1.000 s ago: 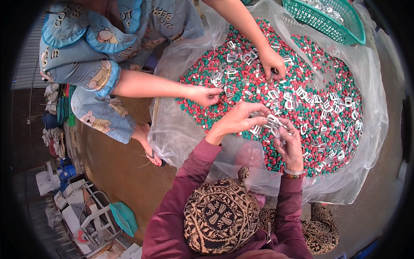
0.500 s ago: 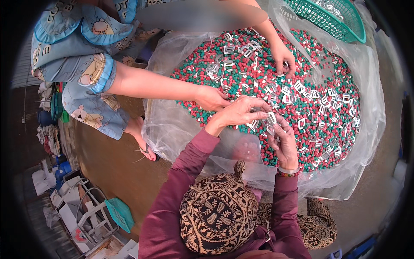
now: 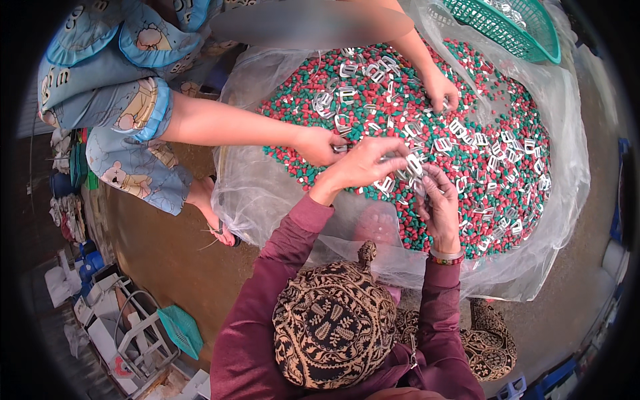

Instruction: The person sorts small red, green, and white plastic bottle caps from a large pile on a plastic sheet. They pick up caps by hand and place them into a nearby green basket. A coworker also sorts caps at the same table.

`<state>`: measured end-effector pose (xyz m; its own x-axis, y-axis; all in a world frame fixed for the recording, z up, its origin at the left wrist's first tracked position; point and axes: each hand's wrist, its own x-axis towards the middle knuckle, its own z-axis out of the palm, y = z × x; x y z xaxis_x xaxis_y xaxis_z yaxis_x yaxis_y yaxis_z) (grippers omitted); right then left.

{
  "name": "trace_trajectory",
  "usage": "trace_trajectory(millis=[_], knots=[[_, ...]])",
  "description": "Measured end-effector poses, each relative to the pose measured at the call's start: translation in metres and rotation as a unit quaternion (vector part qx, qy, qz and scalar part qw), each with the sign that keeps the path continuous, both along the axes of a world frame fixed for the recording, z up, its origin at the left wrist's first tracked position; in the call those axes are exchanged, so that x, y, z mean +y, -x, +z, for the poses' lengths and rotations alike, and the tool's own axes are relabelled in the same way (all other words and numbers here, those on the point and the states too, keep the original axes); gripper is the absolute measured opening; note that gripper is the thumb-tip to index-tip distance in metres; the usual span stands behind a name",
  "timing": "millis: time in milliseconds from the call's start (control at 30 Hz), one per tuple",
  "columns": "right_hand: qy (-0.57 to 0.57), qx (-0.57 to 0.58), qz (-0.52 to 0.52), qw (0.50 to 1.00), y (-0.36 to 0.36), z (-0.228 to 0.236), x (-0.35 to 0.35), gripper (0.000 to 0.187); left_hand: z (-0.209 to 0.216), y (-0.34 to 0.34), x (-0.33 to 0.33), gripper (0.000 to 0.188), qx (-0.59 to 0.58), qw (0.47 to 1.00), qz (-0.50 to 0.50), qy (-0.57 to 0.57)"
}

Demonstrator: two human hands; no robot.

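left hand (image 3: 363,163) pinching a pale buckle (image 3: 415,164) between thumb and fingers, right hand (image 3: 441,203) gripping silvery metal (image 3: 419,189) just beside it, both above small red and green pieces (image 3: 307,100)

Lies over the brown floor (image 3: 160,230) as a translucent sheet (image 3: 241,170) with crumpled edges. Carries a broad layer of red, green and white chips (image 3: 399,113). Bears silver buckles (image 3: 443,145) among them, scattered far left and right.

Hands (image 3: 363,163) hold pale buckles (image 3: 414,165); red-green pieces (image 3: 483,177) beneath, on translucent sheet (image 3: 250,183); green basket (image 3: 517,41) upper right.
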<state>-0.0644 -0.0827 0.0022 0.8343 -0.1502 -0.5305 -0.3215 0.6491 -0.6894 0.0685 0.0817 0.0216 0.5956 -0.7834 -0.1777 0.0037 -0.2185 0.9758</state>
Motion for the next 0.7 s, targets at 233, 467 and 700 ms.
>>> trace_trajectory(millis=[233, 467, 700], knots=[[0.066, -0.049, -0.085, 0.993, 0.047, 0.008, -0.026, 0.019, 0.008, -0.026, 0.041, 0.024, 0.250, 0.891, 0.154, 0.346], [-0.272, -0.077, -0.186, 0.941, 0.048, -0.001, -0.040, 0.019, -0.012, -0.005, 0.029, 0.032, 0.431, 0.772, 0.174, 0.434], [-0.239, -0.098, -0.093, 0.962, 0.052, -0.016, -0.029, 0.042, -0.019, 0.027, 0.003, 0.028, 0.561, 0.694, 0.179, 0.413]])
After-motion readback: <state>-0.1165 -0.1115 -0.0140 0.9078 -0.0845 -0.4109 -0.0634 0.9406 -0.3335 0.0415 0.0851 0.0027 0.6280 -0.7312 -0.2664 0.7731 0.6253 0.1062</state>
